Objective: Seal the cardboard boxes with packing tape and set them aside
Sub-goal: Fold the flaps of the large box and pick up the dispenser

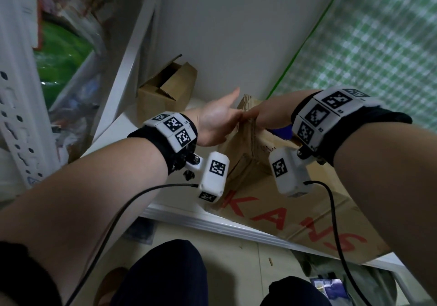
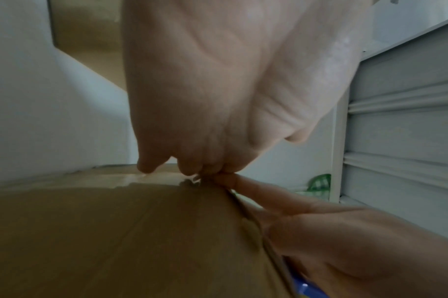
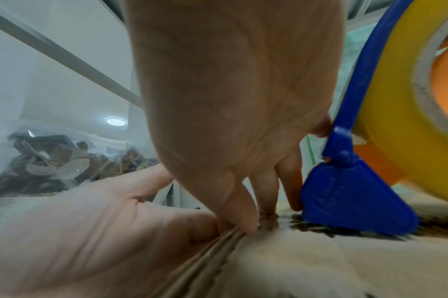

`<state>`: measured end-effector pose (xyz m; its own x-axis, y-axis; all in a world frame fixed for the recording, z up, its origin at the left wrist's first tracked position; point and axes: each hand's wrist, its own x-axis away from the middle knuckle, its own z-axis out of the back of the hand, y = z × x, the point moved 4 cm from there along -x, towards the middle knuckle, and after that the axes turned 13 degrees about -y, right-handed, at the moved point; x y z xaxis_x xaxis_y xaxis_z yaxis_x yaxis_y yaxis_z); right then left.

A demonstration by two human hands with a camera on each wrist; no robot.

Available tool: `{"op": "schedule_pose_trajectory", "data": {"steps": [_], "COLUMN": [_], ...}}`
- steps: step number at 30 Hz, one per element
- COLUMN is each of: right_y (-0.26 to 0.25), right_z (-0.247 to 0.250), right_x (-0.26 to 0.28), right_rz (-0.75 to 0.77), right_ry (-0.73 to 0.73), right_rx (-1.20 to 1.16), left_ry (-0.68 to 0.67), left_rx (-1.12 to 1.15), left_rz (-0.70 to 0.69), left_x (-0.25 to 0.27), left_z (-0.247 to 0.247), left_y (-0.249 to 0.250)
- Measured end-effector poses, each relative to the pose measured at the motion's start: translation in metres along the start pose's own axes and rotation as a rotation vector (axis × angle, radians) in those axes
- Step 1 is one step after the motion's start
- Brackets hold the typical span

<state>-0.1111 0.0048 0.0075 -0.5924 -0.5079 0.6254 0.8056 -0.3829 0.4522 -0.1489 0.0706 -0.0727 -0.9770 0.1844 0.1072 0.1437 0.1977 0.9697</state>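
A large cardboard box (image 1: 272, 211) with red letters lies on a white shelf (image 1: 212, 223), its top flaps raised to a ridge. My left hand (image 1: 220, 121) presses straight fingers against the flap edge (image 2: 205, 177) from the left, thumb up. From the right, my right hand (image 1: 267, 114) lays its first fingers (image 3: 248, 217) on the same edge of the box (image 3: 294, 262). Its outer fingers hold a blue tape dispenser (image 3: 355, 197) loaded with a yellow tape roll (image 3: 396, 100). The dispenser (image 1: 281, 131) shows only as a blue patch under the right palm in the head view.
A smaller open cardboard box (image 1: 170, 90) stands at the back of the shelf against the wall. A perforated white rack upright (image 1: 14, 116) and bagged goods (image 3: 64, 161) are at the left. A green-checked sheet (image 1: 378, 45) hangs at the right. My knees are below the shelf edge.
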Motion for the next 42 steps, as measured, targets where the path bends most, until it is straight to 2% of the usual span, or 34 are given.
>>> {"op": "schedule_pose_trajectory", "data": {"steps": [4,9,15,21,25,27,29,33,39,42], "right_y": [-0.001,0.009,0.010,0.008,0.009,0.011,0.013,0.013,0.013,0.013], "right_z": [-0.001,0.002,0.002,0.001,0.000,-0.001,-0.001,-0.003,-0.005,-0.006], "right_x": [0.001,-0.002,-0.001,0.003,0.006,0.005,0.005,0.007,0.008,0.007], "right_rz": [0.024,-0.006,-0.018,-0.013,-0.015,-0.018,-0.021,-0.025,-0.030,-0.031], "right_ry": [0.005,0.161,0.164,0.162,0.177,0.193,0.225,0.238,0.212,0.205], "right_rx": [-0.034,-0.243,-0.285,-0.275,-0.268,-0.276,-0.270,-0.257,-0.248,-0.245], "left_ry": [0.021,0.001,0.050,0.037,0.065,0.141,0.189,0.171,0.147,0.157], "left_rx": [0.038,0.038,-0.058,-0.115,-0.198,-0.179,-0.131,-0.124,-0.131,-0.136], "left_rz": [-0.004,0.033,0.043,0.234,0.344,0.271,0.131,0.048,0.246,0.275], "left_x": [-0.002,-0.004,-0.001,0.009,0.017,0.016,0.011,0.002,0.008,0.011], "left_z": [-0.001,-0.001,-0.008,-0.005,-0.004,-0.005,-0.009,-0.025,-0.019,-0.018], "left_y": [-0.005,-0.014,-0.013,-0.032,-0.025,-0.014,-0.006,-0.008,-0.026,-0.021]}}
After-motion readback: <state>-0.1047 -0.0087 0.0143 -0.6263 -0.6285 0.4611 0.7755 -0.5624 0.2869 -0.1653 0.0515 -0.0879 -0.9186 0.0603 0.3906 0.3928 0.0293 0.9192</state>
